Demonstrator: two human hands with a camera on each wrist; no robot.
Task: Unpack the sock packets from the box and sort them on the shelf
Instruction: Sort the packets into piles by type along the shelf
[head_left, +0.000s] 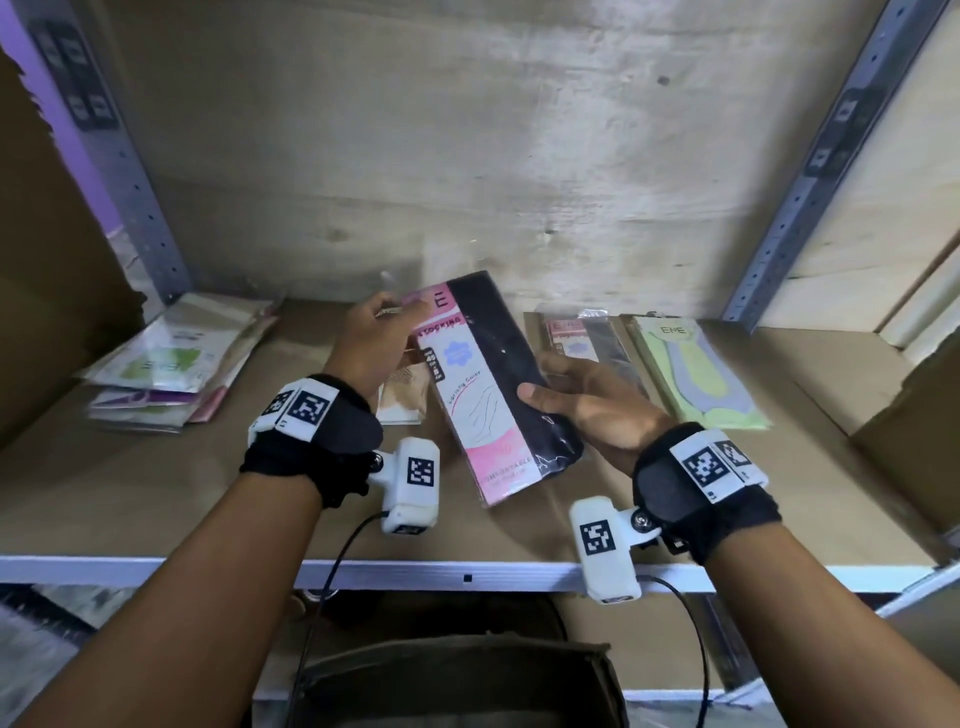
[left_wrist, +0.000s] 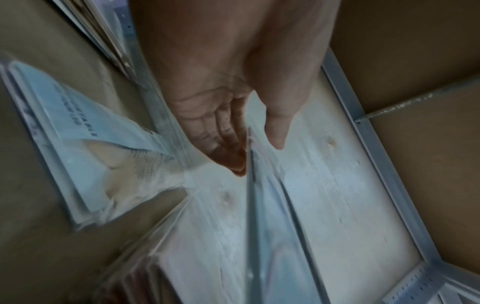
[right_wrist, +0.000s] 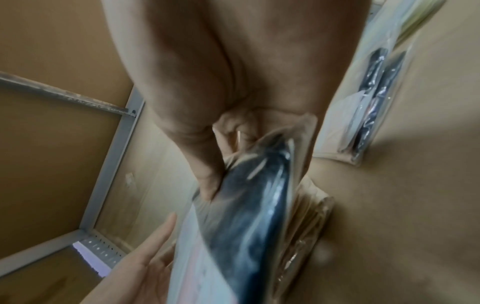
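Note:
A sock packet, pink card on one side and black stockings on the other, hangs tilted above the cardboard-lined shelf. My left hand pinches its far top-left corner, thumb on one face and fingers on the other; in the left wrist view, my left hand straddles the packet's thin edge. My right hand grips the black right edge lower down, thumb on top. In the blurred right wrist view, my right hand grips the black packet.
On the shelf, a beige packet lies under my left hand, a loose pile of packets at the left, a pink-and-black packet and a green-and-yellow one at the right. An open box stands below the shelf edge.

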